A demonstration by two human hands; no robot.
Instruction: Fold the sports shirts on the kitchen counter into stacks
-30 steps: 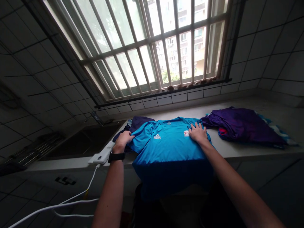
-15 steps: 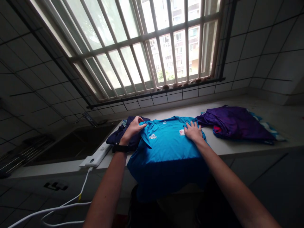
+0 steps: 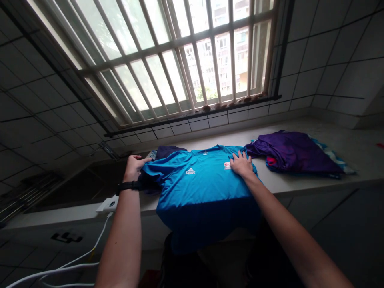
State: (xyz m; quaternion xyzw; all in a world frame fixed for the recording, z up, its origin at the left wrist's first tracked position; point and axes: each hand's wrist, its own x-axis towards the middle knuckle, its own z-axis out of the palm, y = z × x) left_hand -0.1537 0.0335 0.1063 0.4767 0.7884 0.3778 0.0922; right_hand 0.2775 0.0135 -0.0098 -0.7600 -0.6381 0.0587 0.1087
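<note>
A blue T-shirt lies front side up on the counter, its lower part hanging over the front edge. My left hand, with a black band at the wrist, pinches the end of the sleeve on the left and holds it stretched outward. Flat on the shirt's chest near the other shoulder rests my right hand, fingers spread beside a small white and red badge. Dark navy clothing is partly covered by the stretched sleeve.
Folded purple clothing sits on the counter to the right. At left are a dark sink and a white power strip with its cable hanging down. A barred window is behind.
My left hand has moved left, pulling the sleeve out from beside the shirt's chest over the navy clothing. My right hand stays on the shirt. The view has shifted slightly.
</note>
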